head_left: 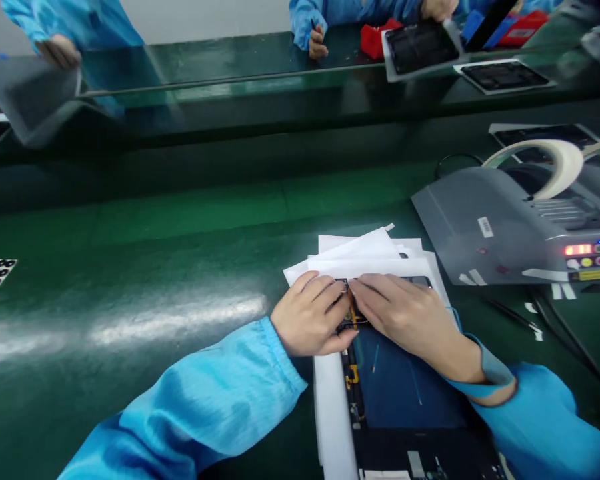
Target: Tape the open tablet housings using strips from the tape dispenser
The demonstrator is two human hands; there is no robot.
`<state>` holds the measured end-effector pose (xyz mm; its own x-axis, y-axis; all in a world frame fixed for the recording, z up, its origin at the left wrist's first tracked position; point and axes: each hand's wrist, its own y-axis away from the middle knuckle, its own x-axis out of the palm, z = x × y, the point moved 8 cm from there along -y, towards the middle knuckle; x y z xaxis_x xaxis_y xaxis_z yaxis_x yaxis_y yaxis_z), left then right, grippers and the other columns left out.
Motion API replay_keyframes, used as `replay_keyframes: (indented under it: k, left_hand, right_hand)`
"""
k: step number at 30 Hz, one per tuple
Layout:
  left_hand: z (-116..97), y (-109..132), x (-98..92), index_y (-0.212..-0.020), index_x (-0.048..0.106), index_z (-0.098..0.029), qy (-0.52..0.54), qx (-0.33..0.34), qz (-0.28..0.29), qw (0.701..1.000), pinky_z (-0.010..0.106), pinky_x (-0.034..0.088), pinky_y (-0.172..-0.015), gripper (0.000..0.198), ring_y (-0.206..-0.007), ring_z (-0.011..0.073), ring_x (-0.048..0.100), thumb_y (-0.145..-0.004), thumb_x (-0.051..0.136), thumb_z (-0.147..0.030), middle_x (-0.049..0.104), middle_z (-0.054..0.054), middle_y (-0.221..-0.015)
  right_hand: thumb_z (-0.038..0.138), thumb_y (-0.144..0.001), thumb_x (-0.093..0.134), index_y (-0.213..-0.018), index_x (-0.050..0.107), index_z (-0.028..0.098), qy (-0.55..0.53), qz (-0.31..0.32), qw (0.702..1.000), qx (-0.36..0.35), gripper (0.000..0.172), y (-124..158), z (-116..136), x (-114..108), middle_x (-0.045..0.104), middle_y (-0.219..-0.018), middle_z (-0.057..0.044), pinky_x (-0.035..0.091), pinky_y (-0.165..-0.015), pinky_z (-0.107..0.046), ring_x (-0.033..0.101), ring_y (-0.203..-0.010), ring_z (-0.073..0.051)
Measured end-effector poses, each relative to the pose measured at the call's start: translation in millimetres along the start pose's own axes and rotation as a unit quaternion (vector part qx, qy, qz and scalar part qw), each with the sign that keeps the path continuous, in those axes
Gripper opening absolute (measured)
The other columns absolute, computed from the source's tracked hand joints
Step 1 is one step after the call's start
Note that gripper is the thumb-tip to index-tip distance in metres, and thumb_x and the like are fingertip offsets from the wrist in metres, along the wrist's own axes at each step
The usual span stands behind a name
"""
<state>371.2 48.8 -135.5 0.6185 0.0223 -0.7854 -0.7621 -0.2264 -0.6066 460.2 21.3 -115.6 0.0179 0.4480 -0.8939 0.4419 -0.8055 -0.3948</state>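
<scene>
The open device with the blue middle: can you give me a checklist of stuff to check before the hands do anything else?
1. Open device lying on the white sheets: ok.
2. Left hand at the device's far left corner: ok.
3. Right hand close beside the left one: ok, fingertips nearly meeting.
4. What the fingertips are pinching, if anything: cannot tell, the fingers hide it.
5. White sheets lined up neatly: not ok, they fan out crookedly at the far end.
6. Grey machine switched on: ok, its red display is lit.
</scene>
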Motion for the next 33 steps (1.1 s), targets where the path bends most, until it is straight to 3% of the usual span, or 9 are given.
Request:
replay_keyframes:
  k: [14,20,26,33]
  left_hand:
    - [-1,1,1.0,-0.099,0.069,-0.010,-0.005,-0.007,0.000,1.000,0.042,0.043,-0.096,0.040,-0.099,0.0256,0.060,-0.094,0.042,-0.040,0.070,0.011,-0.104]
    - [-1,2,4.5,-0.103,0.067,-0.010,-0.006,-0.010,0.016,1.000,0.044,0.040,-0.099,0.041,-0.102,0.0263,0.058,-0.094,0.044,-0.041,0.068,0.011,-0.106]
    - [-1,1,5.0,-0.102,0.068,-0.010,-0.003,-0.013,0.021,1.000,0.044,0.041,-0.097,0.040,-0.100,0.0266,0.059,-0.094,0.042,-0.041,0.068,0.012,-0.105]
    - [-1,2,7.2,-0.104,0.068,-0.011,-0.008,-0.015,0.033,0.999,0.044,0.041,-0.100,0.041,-0.102,0.0263,0.059,-0.093,0.042,-0.041,0.069,0.011,-0.107]
  right_hand:
    - [0.015,-0.094,0.050,-0.096,0.068,0.012,0.002,0.009,1.000,-0.013,0.018,-1,0,1,0.071,-0.084,-0.005,0.040,-0.057,-0.029,0.062,-0.069,-0.015]
    - [0.014,-0.092,0.056,-0.104,0.066,0.014,-0.043,-0.057,0.997,0.036,0.015,2,-11,-12,0.073,-0.092,-0.004,0.048,-0.066,-0.025,0.066,-0.075,-0.012]
    - [0.016,-0.091,0.058,-0.101,0.069,0.012,0.017,-0.001,1.000,-0.014,0.015,7,1,2,0.072,-0.092,-0.005,0.046,-0.062,-0.030,0.065,-0.073,-0.015]
    - [0.015,-0.093,0.054,-0.097,0.069,0.010,0.014,0.007,1.000,-0.021,0.017,3,4,1,0.070,-0.089,-0.007,0.042,-0.062,-0.031,0.061,-0.073,-0.017]
